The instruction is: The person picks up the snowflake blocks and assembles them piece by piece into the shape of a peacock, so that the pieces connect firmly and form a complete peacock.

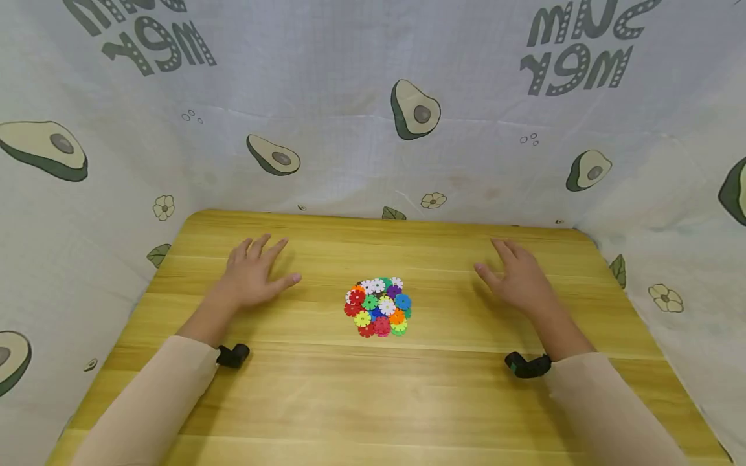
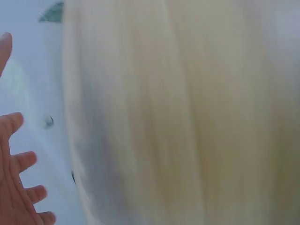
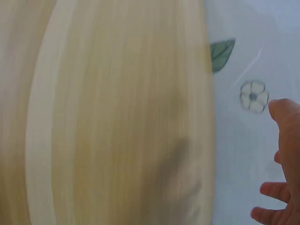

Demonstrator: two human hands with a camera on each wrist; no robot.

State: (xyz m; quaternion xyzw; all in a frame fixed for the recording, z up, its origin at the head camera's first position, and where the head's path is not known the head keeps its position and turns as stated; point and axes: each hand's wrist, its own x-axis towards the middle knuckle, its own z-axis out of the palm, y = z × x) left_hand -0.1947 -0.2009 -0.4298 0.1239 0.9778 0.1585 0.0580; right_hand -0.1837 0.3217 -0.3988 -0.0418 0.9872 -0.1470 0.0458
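A small heap of colourful notched plastic discs, like snowflake building discs (image 1: 381, 306), lies in the middle of the wooden table. Red, white, green, yellow, blue, orange and purple ones overlap in it. To its left is my left hand (image 1: 252, 275), fingers spread and nothing held. My right hand (image 1: 514, 277) is on the other side of the heap, fingers extended, also holding nothing. Both hands stay apart from the discs. Spread fingers of the left hand (image 2: 16, 183) show at the left edge of its wrist view, and the right hand (image 3: 290, 154) appears at the right edge of its own.
The wooden table (image 1: 373, 401) has rounded far corners. A pale cloth (image 1: 350, 71) printed with avocados, flowers and lettering hangs behind it and along both sides. Each wrist carries a black device, one on the left (image 1: 233, 356) and one on the right (image 1: 527, 366).
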